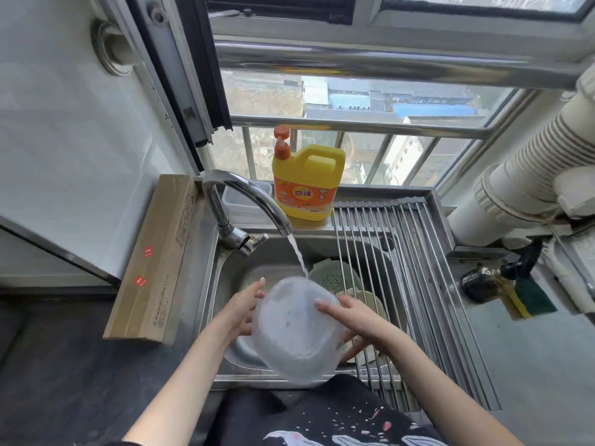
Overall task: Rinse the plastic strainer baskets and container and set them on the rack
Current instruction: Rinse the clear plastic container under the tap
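A clear plastic container (297, 329) is held tilted over the steel sink (222, 284), under the stream of water running from the tap (248, 201). My left hand (241, 309) grips its left rim. My right hand (351, 323) holds its right side, fingers laid across the inside, thumb below. A green strainer basket (335, 276) lies in the sink behind the container, partly under the roll-up rack (412, 272). A pale basket (375, 304) shows beneath the rack bars next to my right hand.
A yellow detergent jug (307, 185) stands on the sink's back ledge, with a small clear box (244, 197) beside it. A long cardboard box (154, 259) lies left of the sink. A sponge (531, 299) and a dark fitting (486, 280) sit to the right.
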Demonstrator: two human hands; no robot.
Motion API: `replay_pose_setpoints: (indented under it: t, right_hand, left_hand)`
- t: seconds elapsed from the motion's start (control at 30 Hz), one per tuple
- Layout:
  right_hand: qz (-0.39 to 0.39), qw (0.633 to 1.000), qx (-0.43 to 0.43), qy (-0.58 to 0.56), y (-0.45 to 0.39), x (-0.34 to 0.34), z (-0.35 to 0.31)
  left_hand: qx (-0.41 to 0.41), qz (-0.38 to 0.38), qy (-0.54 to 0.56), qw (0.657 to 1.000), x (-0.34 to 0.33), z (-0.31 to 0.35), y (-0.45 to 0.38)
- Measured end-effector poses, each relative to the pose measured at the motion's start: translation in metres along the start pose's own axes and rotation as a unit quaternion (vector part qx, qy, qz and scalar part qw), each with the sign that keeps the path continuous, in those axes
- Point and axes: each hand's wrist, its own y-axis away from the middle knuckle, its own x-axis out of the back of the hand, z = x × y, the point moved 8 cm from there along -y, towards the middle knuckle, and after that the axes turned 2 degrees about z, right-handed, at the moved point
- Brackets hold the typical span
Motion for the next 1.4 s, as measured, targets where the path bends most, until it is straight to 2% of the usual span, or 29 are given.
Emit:
replay_pose_setpoints:
  t: [0.1, 0.17, 0.23, 0.4, 0.47, 0.6, 0.7, 0.8, 0.87, 0.97, 1.1, 1.3, 1.4]
  right_hand:
    - [0.0, 0.998, -0.007, 0.06, 0.005, -0.005, 0.006]
    - [0.006, 0.999, -0.012, 0.049, 0.006, -0.011, 0.011]
    - [0.026, 0.999, -0.012, 0.045, 0.006, -0.013, 0.016]
    - [0.041, 0.999, -0.019, 0.01, 0.01, -0.017, 0.024]
    - [0.047, 0.999, -0.016, 0.004, 0.01, -0.016, 0.023]
    - [0.083, 0.996, 0.003, -0.033, 0.004, -0.004, 0.025]
    - [0.107, 0.988, 0.025, -0.111, 0.0, 0.008, 0.024]
    - [0.113, 0.982, 0.049, -0.143, 0.0, 0.02, 0.024]
    - [0.14, 0.973, 0.072, -0.166, 0.001, 0.036, 0.03]
    - [0.19, 0.944, 0.09, -0.253, 0.004, 0.072, 0.042]
    - [0.222, 0.928, 0.107, -0.281, 0.002, 0.123, 0.039]
    - [0.33, 0.873, 0.133, -0.333, -0.03, 0.225, 0.015]
    - [0.342, 0.883, 0.162, -0.277, -0.056, 0.253, -0.008]
  left_hand:
    - [0.036, -0.011, -0.105, 0.994, 0.001, -0.021, -0.003]
    - [0.033, -0.029, -0.146, 0.988, 0.012, -0.044, -0.034]
    - [0.038, -0.039, -0.149, 0.987, 0.02, -0.062, -0.056]
    - [0.049, -0.032, -0.142, 0.988, 0.017, -0.059, -0.03]
    - [0.036, -0.045, -0.129, 0.99, 0.016, -0.059, -0.04]
    - [0.008, -0.016, -0.129, 0.991, -0.018, -0.017, 0.032]
    - [-0.037, 0.017, -0.126, 0.991, -0.023, -0.002, 0.043]
    - [-0.057, -0.003, -0.093, 0.994, -0.038, 0.004, 0.047]
    - [-0.052, -0.023, -0.09, 0.994, -0.051, 0.004, 0.046]
    - [-0.064, -0.05, -0.144, 0.986, -0.073, 0.011, 0.045]
    - [-0.08, -0.068, -0.177, 0.979, -0.098, 0.027, 0.035]
    - [-0.069, 0.007, -0.186, 0.98, -0.093, 0.039, 0.006]
    - [-0.054, 0.039, -0.193, 0.979, -0.088, 0.041, -0.007]
